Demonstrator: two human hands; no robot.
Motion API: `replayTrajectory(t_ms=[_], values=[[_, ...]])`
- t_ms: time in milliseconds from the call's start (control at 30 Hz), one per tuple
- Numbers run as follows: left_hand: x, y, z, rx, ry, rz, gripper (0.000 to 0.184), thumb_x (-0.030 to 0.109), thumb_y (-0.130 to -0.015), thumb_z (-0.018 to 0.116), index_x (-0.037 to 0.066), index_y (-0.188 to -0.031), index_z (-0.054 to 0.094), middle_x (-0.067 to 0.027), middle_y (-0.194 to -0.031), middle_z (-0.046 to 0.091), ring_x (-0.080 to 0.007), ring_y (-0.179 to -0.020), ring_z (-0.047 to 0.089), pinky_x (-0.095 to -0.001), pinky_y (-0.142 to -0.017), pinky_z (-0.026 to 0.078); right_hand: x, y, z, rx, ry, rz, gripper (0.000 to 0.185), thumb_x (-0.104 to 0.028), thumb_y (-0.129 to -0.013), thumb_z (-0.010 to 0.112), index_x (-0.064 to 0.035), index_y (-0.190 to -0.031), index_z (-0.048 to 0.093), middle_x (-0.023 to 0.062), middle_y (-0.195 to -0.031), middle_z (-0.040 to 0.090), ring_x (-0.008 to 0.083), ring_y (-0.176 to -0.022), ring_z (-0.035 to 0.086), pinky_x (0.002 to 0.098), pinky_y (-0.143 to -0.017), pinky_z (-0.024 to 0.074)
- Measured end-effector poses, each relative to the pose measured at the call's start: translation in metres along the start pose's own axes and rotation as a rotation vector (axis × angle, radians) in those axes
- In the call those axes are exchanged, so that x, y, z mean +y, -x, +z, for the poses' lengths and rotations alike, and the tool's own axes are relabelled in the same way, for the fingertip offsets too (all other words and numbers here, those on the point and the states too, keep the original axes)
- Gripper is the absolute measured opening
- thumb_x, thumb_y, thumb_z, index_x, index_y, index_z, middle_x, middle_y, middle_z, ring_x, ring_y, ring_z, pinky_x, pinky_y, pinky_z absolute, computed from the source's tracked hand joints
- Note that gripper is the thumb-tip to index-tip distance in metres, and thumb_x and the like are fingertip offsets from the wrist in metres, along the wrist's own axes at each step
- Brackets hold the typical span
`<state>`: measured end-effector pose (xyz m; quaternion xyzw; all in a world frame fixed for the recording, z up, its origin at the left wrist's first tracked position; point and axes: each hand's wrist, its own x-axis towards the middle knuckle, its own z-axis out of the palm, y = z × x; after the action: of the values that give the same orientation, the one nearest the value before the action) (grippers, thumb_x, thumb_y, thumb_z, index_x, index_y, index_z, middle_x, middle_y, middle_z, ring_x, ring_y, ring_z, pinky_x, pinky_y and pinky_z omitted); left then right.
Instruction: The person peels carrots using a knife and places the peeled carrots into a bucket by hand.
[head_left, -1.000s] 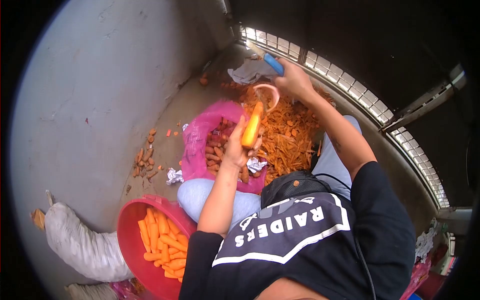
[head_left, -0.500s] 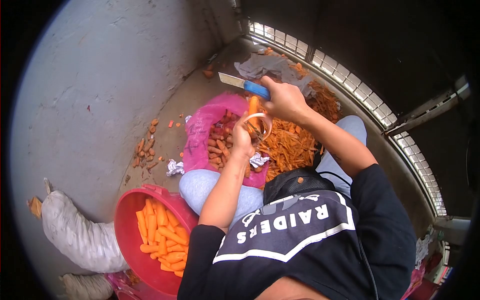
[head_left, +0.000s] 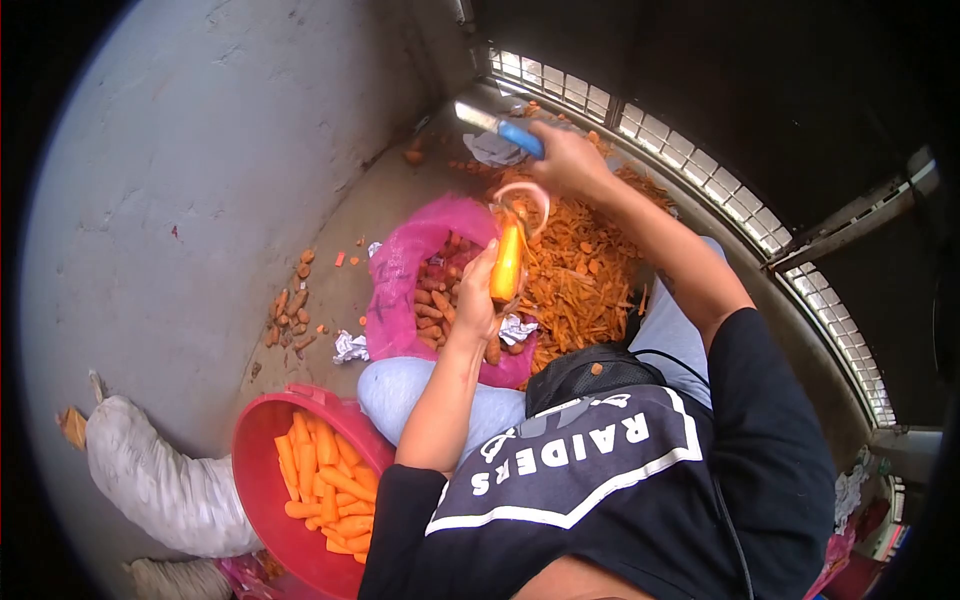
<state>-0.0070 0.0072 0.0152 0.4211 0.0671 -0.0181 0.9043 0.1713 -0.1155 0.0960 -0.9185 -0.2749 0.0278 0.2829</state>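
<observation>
My left hand (head_left: 478, 298) is wrapped round an orange carrot (head_left: 508, 262), held upright above the pink mesh bag. A pale curved band (head_left: 541, 198) loops at the carrot's upper end; I cannot make out what it is. In my right hand (head_left: 572, 162) is a knife (head_left: 520, 138) with a blue handle, its blade pointing up and left, blurred and apart from the carrot. Unpeeled carrots (head_left: 430, 312) lie in the pink mesh bag (head_left: 392, 285) below. Orange peelings (head_left: 580, 290) are heaped to the right of the bag.
A red bucket (head_left: 250, 480) of peeled carrots (head_left: 325, 470) stands left of my knee. Carrot pieces (head_left: 290, 312) lie on the floor by the grey wall (head_left: 200, 200). A filled white sack (head_left: 165, 480) rests at lower left. Crumpled paper (head_left: 350, 347) is beside the bag.
My right hand with the knife has moved up and right, away from the carrot. The carrot shows more fully above my left hand. The pale band has shifted from its lower end to its upper end.
</observation>
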Motion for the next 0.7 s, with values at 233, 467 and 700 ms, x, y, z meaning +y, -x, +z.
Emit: replayTrajectory(t_ms=[233,467,700], values=[[0.008,0.001,0.020,-0.094,0.055,-0.079,0.042,0.041,-0.101,0.038,0.003,-0.099,0.055,-0.0057,-0.063,0.052,-0.0082,-0.039,0.039,-0.0198,-0.035,0.029,0.056,-0.029,-0.022,0.183,0.171,0.180,0.038,-0.019,-0.076,0.063,-0.0093,-0.112,0.059,0.0155,-0.092,0.068,0.0318,-0.087,0.066,0.0422,-0.075,0.0512],[-0.015,-0.023,-0.004,0.033,0.032,-0.101,0.046,0.044,-0.100,0.038,0.003,-0.112,0.056,-0.0071,-0.077,0.060,-0.0083,-0.042,0.047,-0.0187,-0.034,0.031,0.005,0.039,-0.010,0.005,-0.114,0.072,0.028,-0.019,-0.075,0.060,-0.0080,-0.100,0.056,0.0170,-0.086,0.067,0.0357,-0.083,0.065,0.0460,-0.075,0.0490],[-0.020,-0.026,-0.006,0.126,0.134,-0.006,0.032,0.020,-0.098,0.038,-0.003,-0.108,0.059,-0.0125,-0.095,0.066,-0.0200,-0.080,0.067,-0.0307,-0.068,0.058,-0.009,0.059,0.007,-0.037,-0.037,-0.105,0.030,-0.021,-0.076,0.061,-0.0100,-0.103,0.053,0.0198,-0.082,0.065,0.0399,-0.083,0.063,0.0493,-0.073,0.0471]])
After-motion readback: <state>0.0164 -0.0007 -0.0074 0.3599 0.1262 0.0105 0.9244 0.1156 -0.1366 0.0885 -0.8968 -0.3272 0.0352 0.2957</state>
